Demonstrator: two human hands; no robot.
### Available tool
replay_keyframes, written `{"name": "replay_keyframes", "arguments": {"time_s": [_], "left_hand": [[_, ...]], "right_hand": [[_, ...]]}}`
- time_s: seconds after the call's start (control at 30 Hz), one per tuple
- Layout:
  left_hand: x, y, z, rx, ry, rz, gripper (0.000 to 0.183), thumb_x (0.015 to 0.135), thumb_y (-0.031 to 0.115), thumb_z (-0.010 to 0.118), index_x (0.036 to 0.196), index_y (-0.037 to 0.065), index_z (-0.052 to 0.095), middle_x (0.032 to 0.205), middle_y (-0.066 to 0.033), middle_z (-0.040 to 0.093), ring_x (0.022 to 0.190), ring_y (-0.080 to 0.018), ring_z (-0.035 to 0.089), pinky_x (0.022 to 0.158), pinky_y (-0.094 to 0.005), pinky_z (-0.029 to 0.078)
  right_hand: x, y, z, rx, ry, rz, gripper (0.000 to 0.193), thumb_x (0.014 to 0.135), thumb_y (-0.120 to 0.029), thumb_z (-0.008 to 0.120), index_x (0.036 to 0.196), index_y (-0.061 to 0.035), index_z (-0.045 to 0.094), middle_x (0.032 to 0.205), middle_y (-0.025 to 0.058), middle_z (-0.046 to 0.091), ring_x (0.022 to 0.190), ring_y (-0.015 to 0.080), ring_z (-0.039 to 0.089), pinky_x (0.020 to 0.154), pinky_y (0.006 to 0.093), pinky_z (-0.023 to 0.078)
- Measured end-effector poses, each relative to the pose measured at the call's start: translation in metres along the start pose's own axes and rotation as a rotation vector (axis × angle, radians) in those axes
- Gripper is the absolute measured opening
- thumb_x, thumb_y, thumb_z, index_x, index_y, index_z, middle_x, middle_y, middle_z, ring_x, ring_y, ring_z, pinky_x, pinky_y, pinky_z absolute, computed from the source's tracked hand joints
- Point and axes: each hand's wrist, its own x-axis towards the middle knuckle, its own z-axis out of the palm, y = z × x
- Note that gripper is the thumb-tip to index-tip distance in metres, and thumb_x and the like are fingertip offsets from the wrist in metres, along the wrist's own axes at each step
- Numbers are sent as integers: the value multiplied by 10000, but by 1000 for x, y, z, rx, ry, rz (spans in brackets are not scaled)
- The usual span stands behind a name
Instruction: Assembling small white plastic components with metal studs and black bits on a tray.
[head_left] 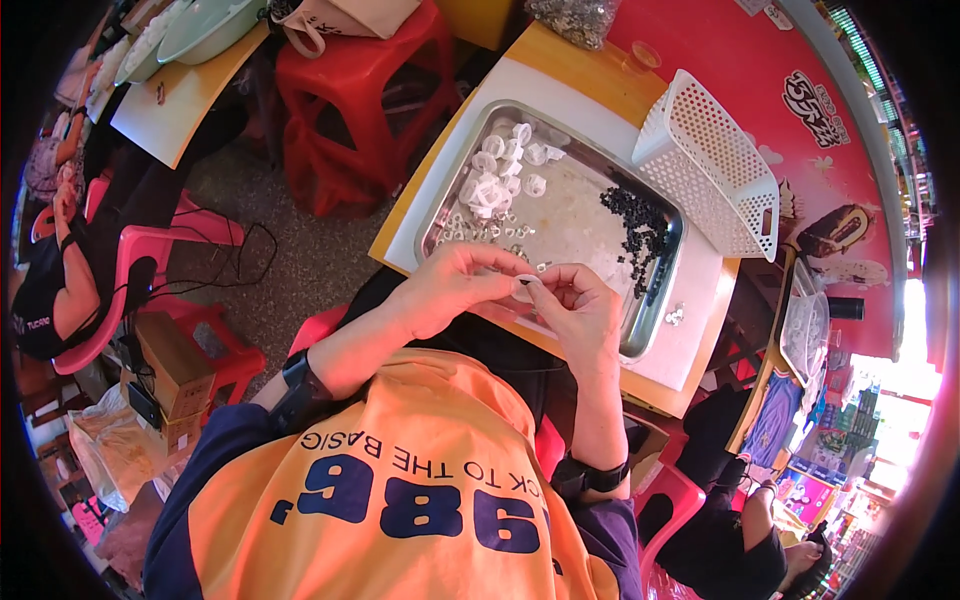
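Observation:
My left hand (450, 290) is closed, its thumb and fingertips pinching a small white plastic piece (522, 292) at the near edge of the metal tray (565, 215). Against it, my right hand (580, 310) also pinches, with a small dark bit (528, 282) showing between the fingertips; its exact shape is hidden. Beyond my hands, a pile of white plastic pieces (490, 190) lies in the tray's left part. Small metallic-looking pieces (480, 228) are scattered nearer my left hand. Many small black pieces (637, 225) are heaped along the tray's right side.
A white perforated basket (705, 160) leans at the tray's far right. Behind the tray sits a bag of small parts (575, 20). A few pale pieces (676, 314) lie on the white board (700, 320). Red stools (350, 90) stand left; other people sit at both sides.

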Motion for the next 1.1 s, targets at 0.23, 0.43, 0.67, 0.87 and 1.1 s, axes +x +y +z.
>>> {"name": "replay_keyframes", "arguments": {"time_s": [0.23,0.43,0.67,0.87,1.1], "left_hand": [[1,-5,2,428,144,225,159,849,-10,580,968,-25,685,905,-63,575,866,-157,646,761,-266,557],[3,-9,1,449,153,262,190,808,-51,606,976,-17,688,871,-57,563,817,-143,643,752,-254,554],[4,-10,0,471,169,290,170,801,-61,609,950,-33,688,857,-51,554,806,-140,642,732,-248,557],[7,-20,-1,581,234,323,143,800,-40,633,929,-29,692,825,-36,548,795,-116,626,722,-248,545],[10,-13,-13,48,89,41,192,864,66,613,1023,-34,656,929,-65,633,872,-141,640,792,-277,545]], "right_hand": [[1,2,8,-58,60,-11,104,787,-52,694,815,-8,603,669,3,611,601,33,547,556,197,459],[1,11,7,-33,57,-34,94,788,-42,679,815,-8,595,672,7,615,607,37,554,566,200,466],[3,12,11,-17,77,-66,96,784,-37,679,809,-5,592,688,22,632,621,43,568,577,205,473],[6,24,19,-90,100,-54,97,782,-43,676,810,2,595,684,25,629,614,53,564,570,216,471],[19,23,5,65,-28,10,105,812,-61,670,848,12,604,715,27,634,613,53,560,560,200,450]]}}
